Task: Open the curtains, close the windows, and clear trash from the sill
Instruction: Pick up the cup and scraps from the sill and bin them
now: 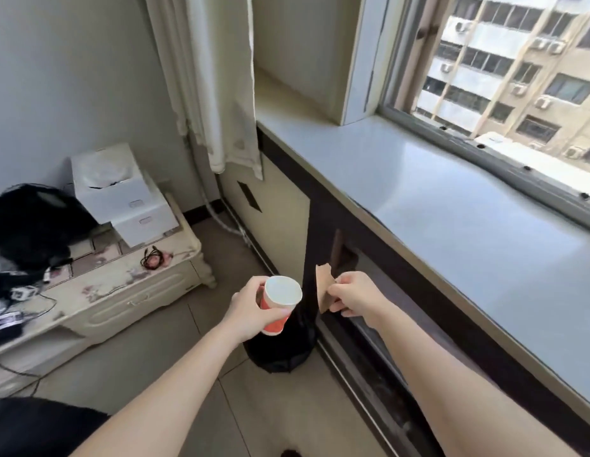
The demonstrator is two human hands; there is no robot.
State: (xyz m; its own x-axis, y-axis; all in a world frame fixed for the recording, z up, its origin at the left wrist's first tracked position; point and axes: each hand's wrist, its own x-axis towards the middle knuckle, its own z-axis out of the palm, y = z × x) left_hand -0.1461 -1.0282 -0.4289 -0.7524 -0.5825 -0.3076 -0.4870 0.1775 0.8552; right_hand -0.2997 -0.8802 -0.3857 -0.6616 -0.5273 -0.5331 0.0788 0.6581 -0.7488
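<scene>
My left hand [251, 308] grips a red paper cup [280, 305] with a white inside, tilted, above a black mesh waste bin [283, 347] on the floor. My right hand [353, 296] pinches a torn piece of brown cardboard [324, 286] just right of the cup, also over the bin. The pale grey window sill [452, 206] runs along the right with nothing lying on it. A cream curtain [214, 84] hangs bunched at the sill's left end. The window [504, 77] shows the building outside.
A cream low cabinet [122, 291] at the left carries two white boxes [122, 192], a black bag [30, 219] and cables. A dark panel with a sliding rail [369, 374] runs under the sill. Tiled floor lies between cabinet and bin.
</scene>
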